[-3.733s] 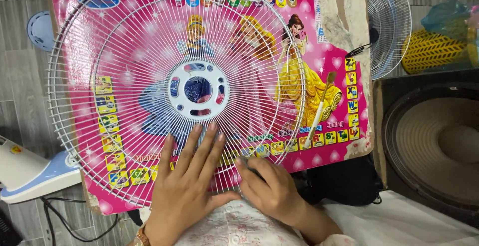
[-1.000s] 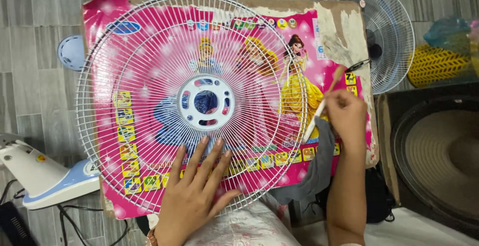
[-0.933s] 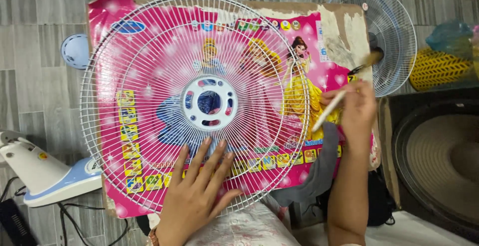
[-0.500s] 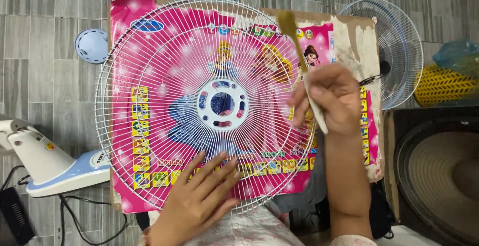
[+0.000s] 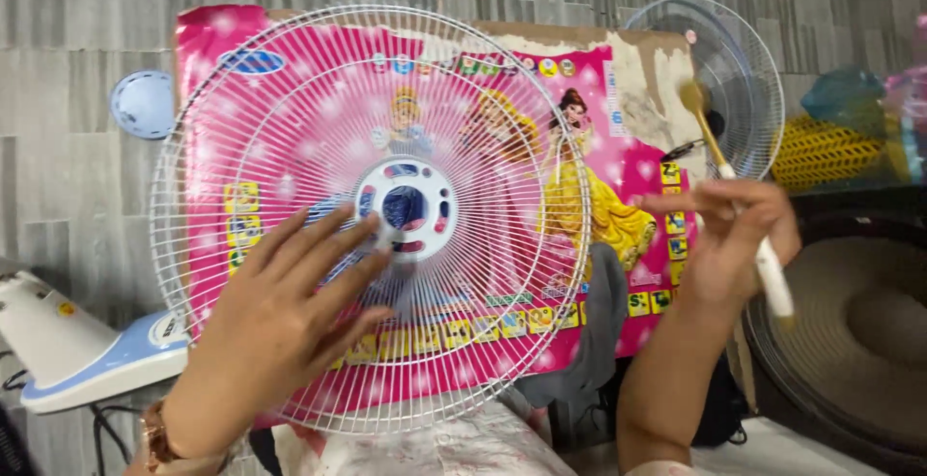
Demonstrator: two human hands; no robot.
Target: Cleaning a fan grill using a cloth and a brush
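Note:
A round white wire fan guard lies on a pink picture board on the floor. My left hand rests flat on the guard's lower left wires, fingers spread and reaching toward the white centre hub. My right hand is raised off the board at the right and grips a small paintbrush with a white handle, its bristles pointing up and away. A grey cloth hangs at the board's near edge, between my arms.
A second fan guard lies at the back right, past the board. A large round speaker cone sits at the right. A white and blue fan base stands at the left, a pale round cap beyond it. A yellow mesh item lies far right.
My right hand picked up the brush from the board, swung it over the guard, then moved it out to the right. My left hand slid up the guard toward the hub.

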